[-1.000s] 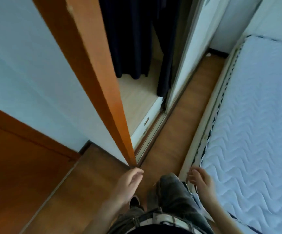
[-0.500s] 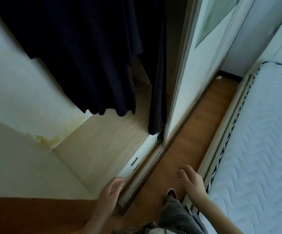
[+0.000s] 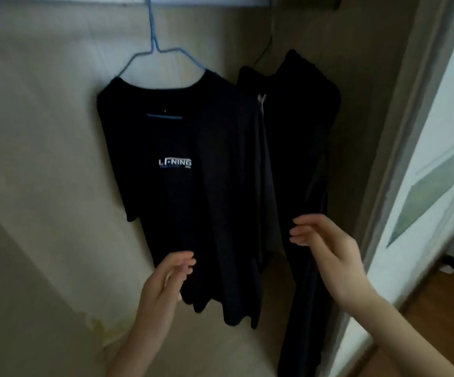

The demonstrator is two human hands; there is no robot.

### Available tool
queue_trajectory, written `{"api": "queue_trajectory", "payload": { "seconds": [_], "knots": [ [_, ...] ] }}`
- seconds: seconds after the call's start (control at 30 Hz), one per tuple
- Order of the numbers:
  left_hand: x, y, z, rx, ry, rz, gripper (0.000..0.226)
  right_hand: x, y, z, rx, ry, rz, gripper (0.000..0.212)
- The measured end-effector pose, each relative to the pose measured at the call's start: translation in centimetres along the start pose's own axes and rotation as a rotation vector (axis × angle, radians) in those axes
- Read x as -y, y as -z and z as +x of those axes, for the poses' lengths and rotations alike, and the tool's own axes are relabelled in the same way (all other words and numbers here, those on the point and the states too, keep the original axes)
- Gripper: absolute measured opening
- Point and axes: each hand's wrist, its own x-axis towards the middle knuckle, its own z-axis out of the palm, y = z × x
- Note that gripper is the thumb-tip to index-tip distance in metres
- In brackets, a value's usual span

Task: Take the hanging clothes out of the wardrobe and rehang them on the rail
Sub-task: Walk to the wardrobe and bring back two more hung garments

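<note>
Beige wardrobe interior [image 3: 44,131] filling view. Black T-shirt [image 3: 207,213] with white chest lettering hanging on blue wire hanger [image 3: 154,50], hook reaching up to top edge. Second dark garment [image 3: 302,145] hanging just beside it, to right, on dark hanger [image 3: 264,54]. Left hand [image 3: 163,284] hovering at T-shirt's lower hem, fingers loosely spread, gripping nothing; contact with cloth unclear. Right hand [image 3: 326,248] hovering before second garment, fingers relaxed and apart, holding nothing. White sliding door [image 3: 437,159] standing at right, wooden floor [image 3: 437,303] showing below.
</note>
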Motion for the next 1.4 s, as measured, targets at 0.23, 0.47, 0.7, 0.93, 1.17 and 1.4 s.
{"api": "queue_trajectory", "payload": {
  "seconds": [0.23, 0.47, 0.7, 0.93, 1.17, 1.4],
  "knots": [
    [-14.4, 1.8, 15.1, -0.151, -0.383, -0.167, 0.024, 12.5, 1.0, 15.2, -0.257, 0.415, -0.079, 0.018],
    [-22.3, 1.8, 24.5, -0.079, -0.126, -0.588, 0.012, 17.6, -0.1, 29.1, -0.241, 0.246, -0.521, 0.037],
    [-23.9, 0.4, 26.7, -0.008, 0.005, -0.899, 0.025, 15.3, -1.2, 37.2, -0.072, -0.112, -0.405, 0.025],
    [-26.6, 1.8, 28.4, 0.058, -0.06, -1.068, 0.034, 16.3, -2.4, 39.2, -0.15, -0.135, -0.055, 0.017],
    [-26.6, 2.9, 26.2, 0.26, -0.042, -0.974, 0.034, 19.0, -2.6, 36.2, -0.028, -0.16, 0.303, 0.03],
    [-22.8, 3.1, 20.0, 0.353, 0.009, -0.652, 0.03, 17.4, -2.1, 25.9, 0.068, -0.222, 0.409, 0.027]
  ]
}}
